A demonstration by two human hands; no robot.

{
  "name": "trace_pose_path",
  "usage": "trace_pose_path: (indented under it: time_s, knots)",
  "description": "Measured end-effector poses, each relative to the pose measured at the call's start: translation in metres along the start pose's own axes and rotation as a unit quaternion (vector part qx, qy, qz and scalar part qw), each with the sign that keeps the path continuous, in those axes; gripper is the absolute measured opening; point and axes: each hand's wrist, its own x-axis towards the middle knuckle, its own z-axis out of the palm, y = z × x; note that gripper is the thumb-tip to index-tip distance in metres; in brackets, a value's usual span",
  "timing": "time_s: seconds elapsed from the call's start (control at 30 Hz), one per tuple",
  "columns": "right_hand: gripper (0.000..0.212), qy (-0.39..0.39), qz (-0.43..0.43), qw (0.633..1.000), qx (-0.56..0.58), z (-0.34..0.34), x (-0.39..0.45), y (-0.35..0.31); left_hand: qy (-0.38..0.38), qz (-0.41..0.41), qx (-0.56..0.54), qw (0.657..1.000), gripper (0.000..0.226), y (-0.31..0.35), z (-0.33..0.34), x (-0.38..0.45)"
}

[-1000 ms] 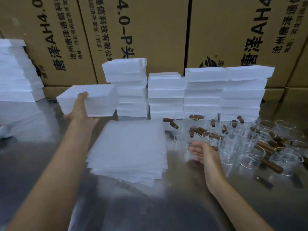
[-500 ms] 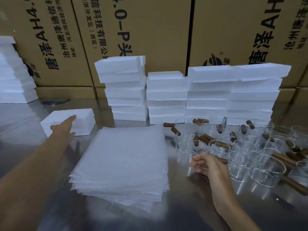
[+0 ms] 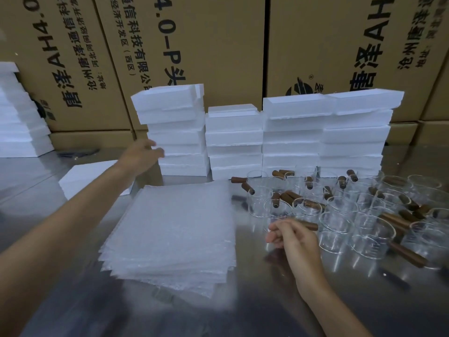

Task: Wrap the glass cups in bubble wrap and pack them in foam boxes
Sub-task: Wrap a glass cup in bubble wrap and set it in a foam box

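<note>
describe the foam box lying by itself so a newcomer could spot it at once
Start at the pile of bubble wrap sheets in the middle of the metal table. Look just beyond its far left corner, under the reaching left forearm: the single foam box lies there. Unlike the others, it sits alone on the table rather than in a stack.

The left carton [image 3: 73, 57] is showing "唐泽AH4.0" with "沧州唐泽通信科技有限公司" in smaller print, running sideways. The middle carton [image 3: 206, 45] is reading "4.0-P头", and the right carton [image 3: 352, 45] is displaying "唐泽AH" beside a round logo.
</note>
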Motion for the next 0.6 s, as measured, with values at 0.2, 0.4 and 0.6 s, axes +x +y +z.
trace_pose_path:
  time_s: [0.2, 0.4, 0.6]
  knots:
    - [0.032, -0.004, 0.006, 1.000, 0.009, -0.002, -0.002, 0.001, -0.038, 0.155, 0.118, 0.980, 0.053, 0.060, 0.065, 0.005]
    - [0.029, -0.008, 0.027, 1.000, 0.012, -0.001, 0.003, -0.001, -0.030, 0.227, 0.212, 0.950, 0.055, 0.116, 0.112, 0.052]
    - [0.029, -0.035, 0.029, 0.999, -0.023, 0.002, 0.004, 0.000, -0.026, 0.223, 0.305, 0.926, 0.061, 0.122, 0.139, 0.071]
